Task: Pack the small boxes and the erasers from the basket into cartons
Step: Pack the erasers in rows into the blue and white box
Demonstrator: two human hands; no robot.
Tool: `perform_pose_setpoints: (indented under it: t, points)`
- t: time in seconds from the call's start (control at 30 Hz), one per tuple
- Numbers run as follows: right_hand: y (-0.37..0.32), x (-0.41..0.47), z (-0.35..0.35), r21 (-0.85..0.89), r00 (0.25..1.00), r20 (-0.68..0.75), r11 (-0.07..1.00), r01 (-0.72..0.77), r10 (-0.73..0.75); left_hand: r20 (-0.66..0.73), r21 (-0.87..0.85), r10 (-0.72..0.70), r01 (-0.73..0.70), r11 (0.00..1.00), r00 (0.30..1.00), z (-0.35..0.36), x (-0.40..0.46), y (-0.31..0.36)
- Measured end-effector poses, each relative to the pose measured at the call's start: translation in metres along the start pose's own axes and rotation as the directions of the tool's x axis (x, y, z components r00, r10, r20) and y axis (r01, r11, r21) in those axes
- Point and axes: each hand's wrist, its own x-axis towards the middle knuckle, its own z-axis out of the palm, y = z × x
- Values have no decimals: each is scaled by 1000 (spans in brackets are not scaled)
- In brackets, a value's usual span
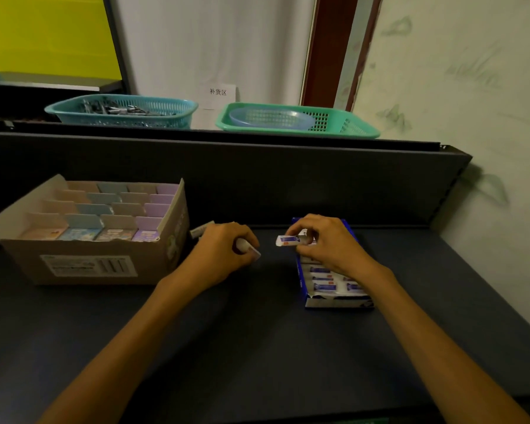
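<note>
My left hand (224, 249) grips several erasers (251, 251), one end sticking out at the back near the brown carton. My right hand (325, 240) pinches one white eraser with a blue sleeve (288, 240) over the far end of a blue and white eraser carton (337, 301), which holds rows of the same erasers. On the left stands a brown carton (83, 267) with cardboard dividers, filled with small pastel boxes (117, 232). A green basket (343, 125) with a clear plastic bowl in it sits on the back ledge.
A teal basket (123, 110) with dark metal items stands at the left of the ledge, a white paper sign (219, 93) behind. A dark partition (257, 179) closes off the back of the dark tabletop (257, 347). A wall stands close on the right.
</note>
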Motion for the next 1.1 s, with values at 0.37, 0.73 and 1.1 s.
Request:
perform_pose_setpoints:
  t: [0.37,0.73,1.1]
  points:
    - [21,-25,-24,92,996,-51,994,-64,69,2,-16,-3,3,1000,1000,16,9,26]
    - [37,-41,-35,154,997,-28,986,-61,66,0,-1,64,-64,998,998,26,15,47]
    - [50,-55,-47,286,993,-31,953,-103,117,36,146,106,-110,983,994,39,25,64]
